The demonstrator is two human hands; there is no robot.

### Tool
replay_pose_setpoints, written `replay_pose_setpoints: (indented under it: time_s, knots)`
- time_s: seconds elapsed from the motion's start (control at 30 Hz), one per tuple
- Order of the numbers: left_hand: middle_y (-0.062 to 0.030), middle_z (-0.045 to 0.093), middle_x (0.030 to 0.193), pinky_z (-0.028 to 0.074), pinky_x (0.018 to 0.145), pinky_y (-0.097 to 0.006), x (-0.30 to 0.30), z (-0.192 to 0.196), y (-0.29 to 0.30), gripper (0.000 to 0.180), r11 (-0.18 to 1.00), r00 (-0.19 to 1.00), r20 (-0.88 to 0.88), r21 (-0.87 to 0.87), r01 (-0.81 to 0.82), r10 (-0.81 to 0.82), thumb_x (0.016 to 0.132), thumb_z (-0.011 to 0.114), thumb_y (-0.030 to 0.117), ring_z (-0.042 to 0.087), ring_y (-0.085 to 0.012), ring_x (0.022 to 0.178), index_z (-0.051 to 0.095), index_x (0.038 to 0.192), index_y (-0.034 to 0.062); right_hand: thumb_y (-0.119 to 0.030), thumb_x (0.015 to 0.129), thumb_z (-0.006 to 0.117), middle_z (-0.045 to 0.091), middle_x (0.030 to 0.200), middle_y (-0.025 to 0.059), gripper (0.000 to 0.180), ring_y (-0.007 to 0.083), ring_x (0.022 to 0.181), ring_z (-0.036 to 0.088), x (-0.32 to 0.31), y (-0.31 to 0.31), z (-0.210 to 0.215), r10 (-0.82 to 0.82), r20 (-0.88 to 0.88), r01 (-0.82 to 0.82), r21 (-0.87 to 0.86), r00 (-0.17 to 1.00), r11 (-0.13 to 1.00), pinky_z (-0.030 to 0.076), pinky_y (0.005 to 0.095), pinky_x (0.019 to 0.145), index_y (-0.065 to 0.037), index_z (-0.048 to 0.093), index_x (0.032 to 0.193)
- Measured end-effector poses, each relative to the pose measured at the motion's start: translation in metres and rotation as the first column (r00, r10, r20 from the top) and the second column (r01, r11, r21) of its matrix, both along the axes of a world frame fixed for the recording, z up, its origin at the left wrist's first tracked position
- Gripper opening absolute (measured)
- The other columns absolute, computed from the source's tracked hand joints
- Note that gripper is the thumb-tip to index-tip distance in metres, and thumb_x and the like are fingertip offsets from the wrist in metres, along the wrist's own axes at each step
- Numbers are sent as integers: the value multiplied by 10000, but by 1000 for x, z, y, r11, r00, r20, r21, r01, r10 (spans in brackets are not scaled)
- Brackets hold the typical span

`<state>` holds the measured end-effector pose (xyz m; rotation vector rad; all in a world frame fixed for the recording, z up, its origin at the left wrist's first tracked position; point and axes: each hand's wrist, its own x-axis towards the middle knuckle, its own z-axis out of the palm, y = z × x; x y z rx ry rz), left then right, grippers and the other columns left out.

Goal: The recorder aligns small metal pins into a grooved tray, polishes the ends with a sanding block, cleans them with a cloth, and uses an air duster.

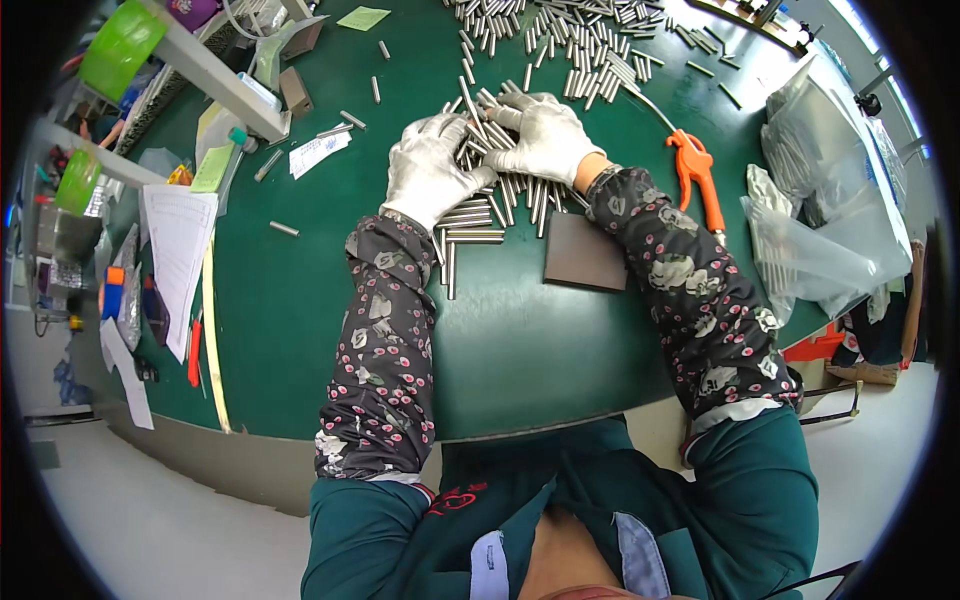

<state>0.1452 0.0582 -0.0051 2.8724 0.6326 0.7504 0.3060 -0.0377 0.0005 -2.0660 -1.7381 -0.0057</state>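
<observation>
- metal rods (478, 215): bare steel look, smooth, bright sheen
- left hand (432, 170) and right hand (545, 135): white knit cloth gloves, matt
- sleeve covers (385, 330): soft printed floral cloth
- table (520, 340): green mat, smooth, slight gloss
- dark slab (585, 253): brown, matt
- air gun (697, 170): glossy orange plastic
- bags (830, 200): clear, crinkled plastic film

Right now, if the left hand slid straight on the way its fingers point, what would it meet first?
The left hand points up-right across the rods it rests on. Going on, it would likely meet the right hand first; they look nearly touching, though depth is unclear.
</observation>
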Motion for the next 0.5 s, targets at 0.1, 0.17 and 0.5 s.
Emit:
replay_pose_setpoints:
  time_s: [0.1,0.17,0.5]
  knots:
    - [-89,569,1207,417,964,-404,-10,-7,-13,662,999,1000,-13,37,-8,9,615,757,434,496,-290,1144,596,1161,96,-542,673,608,475,1335,136,688,356,1215,438,-7,-13,1,28,-14,-30,-108,1000,994,351,438,1018,-199,549,1266]
    - [-88,559,1221,408,971,-408,-3,-5,-34,655,999,998,-57,-1,-33,33,641,744,447,494,-288,1147,588,1172,96,-566,695,595,458,1345,162,702,365,1240,412,9,-29,-8,105,52,-100,-79,993,992,323,440,1041,-194,531,1285]
    - [-134,557,1207,398,981,-412,-35,18,-32,470,990,959,276,136,21,-59,708,730,263,499,-326,1143,604,1115,64,-533,710,621,475,1266,212,751,364,1217,427,-60,-151,58,160,213,-81,-336,964,938,310,477,1034,-86,481,1297]
